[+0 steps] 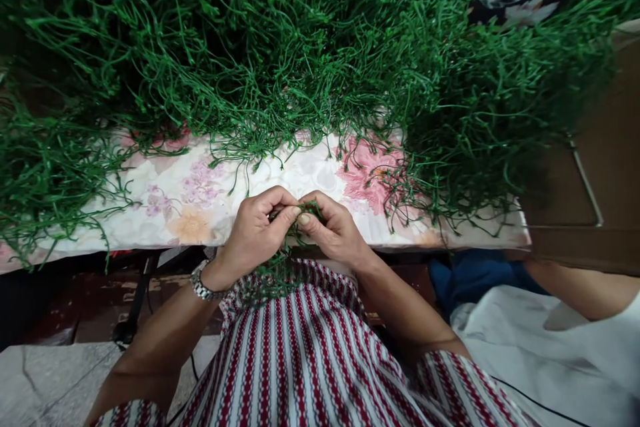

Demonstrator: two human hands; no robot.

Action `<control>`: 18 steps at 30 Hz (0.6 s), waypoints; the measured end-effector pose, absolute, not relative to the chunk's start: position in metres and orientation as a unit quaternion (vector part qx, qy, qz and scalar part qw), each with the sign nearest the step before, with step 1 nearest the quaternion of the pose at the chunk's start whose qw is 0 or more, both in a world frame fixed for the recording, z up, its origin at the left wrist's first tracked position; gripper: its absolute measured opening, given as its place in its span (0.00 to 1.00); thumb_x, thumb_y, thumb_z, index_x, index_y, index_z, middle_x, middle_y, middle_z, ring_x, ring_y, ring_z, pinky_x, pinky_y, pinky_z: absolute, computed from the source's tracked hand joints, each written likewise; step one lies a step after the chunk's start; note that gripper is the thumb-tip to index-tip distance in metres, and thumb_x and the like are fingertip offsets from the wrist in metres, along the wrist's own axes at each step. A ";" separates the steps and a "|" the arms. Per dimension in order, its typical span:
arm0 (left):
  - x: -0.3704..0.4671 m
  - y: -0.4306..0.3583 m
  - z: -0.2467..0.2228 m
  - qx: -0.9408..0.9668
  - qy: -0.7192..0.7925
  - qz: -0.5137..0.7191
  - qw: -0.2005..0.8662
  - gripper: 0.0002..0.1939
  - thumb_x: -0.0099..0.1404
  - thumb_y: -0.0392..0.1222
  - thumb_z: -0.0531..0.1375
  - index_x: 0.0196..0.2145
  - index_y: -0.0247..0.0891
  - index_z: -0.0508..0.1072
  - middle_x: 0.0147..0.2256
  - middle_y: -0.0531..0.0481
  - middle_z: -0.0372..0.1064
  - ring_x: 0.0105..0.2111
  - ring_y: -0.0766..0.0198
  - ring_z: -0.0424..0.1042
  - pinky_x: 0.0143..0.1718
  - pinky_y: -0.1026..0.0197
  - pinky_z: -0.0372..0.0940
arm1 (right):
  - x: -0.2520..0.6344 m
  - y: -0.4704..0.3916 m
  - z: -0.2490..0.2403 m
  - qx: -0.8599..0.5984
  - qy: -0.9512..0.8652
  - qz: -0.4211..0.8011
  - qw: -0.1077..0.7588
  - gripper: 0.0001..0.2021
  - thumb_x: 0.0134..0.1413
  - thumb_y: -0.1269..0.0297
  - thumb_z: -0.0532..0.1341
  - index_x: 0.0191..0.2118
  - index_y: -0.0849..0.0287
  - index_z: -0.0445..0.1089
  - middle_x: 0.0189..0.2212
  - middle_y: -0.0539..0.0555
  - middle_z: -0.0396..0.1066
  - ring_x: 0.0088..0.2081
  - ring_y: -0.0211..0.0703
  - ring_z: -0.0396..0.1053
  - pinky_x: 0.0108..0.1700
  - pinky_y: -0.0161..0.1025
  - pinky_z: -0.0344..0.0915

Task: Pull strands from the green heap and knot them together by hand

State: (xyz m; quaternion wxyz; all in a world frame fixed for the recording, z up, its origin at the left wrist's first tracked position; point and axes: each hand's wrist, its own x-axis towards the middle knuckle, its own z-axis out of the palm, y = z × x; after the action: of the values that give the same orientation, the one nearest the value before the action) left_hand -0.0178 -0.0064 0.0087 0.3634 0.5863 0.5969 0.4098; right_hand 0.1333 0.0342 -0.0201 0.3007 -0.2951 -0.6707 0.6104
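Observation:
My left hand and my right hand meet at the table's front edge, thumbs and fingers pinched close together. Between them is a small bunch of thin green stems, mostly covered by my fingers. More green strands hang below my hands, over my striped shirt. Both hands are closed on the bunch. Beyond them a big heap of the same green stems, thin and curly with small knobby tips, spreads across the table. Whether the stems are real or plastic I cannot tell.
A flowered tablecloth covers the table. Smaller piles of stems lie at the left and right. A brown cardboard box stands at the right. Another person's arm and white clothing are close at my right.

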 end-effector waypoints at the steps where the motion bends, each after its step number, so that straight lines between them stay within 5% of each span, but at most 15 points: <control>1: -0.017 -0.006 0.009 0.594 0.601 0.410 0.343 0.05 0.58 0.34 0.55 0.26 0.35 0.67 0.21 0.56 0.64 0.21 0.72 0.60 0.22 0.69 0.55 | 0.132 0.033 -0.022 -0.300 -0.674 0.600 0.308 0.12 0.57 0.57 0.56 0.35 0.62 0.62 0.23 0.46 0.58 0.24 0.30 0.55 0.27 0.29 0.54; 7: -0.025 -0.006 0.017 0.694 0.549 0.346 0.312 0.06 0.58 0.31 0.53 0.25 0.35 0.67 0.20 0.57 0.61 0.21 0.72 0.59 0.24 0.68 0.54 | 0.139 0.036 -0.014 -0.268 -0.772 0.488 0.306 0.11 0.58 0.63 0.55 0.27 0.62 0.62 0.20 0.46 0.57 0.23 0.30 0.55 0.26 0.30 0.53; 14: -0.041 -0.016 0.034 0.755 0.447 0.218 0.428 0.10 0.58 0.29 0.52 0.22 0.34 0.67 0.20 0.56 0.59 0.22 0.72 0.58 0.25 0.66 0.53 | 0.163 0.047 0.009 -0.060 -0.912 0.390 0.113 0.11 0.56 0.70 0.52 0.23 0.60 0.60 0.20 0.47 0.57 0.24 0.33 0.57 0.28 0.33 0.52; 18: -0.047 -0.011 0.032 0.654 0.496 0.295 0.488 0.07 0.59 0.33 0.55 0.25 0.34 0.70 0.21 0.55 0.63 0.21 0.72 0.60 0.24 0.67 0.54 | 0.171 0.059 0.009 -0.113 -0.887 0.416 0.164 0.11 0.60 0.66 0.51 0.27 0.60 0.62 0.22 0.49 0.59 0.26 0.34 0.58 0.29 0.32 0.54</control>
State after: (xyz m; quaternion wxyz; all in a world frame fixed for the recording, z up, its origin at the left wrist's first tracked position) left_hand -0.0465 -0.0112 0.0321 0.4885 0.6543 0.4963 0.2948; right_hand 0.1710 0.0590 0.0087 0.1643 -0.1125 -0.8873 0.4159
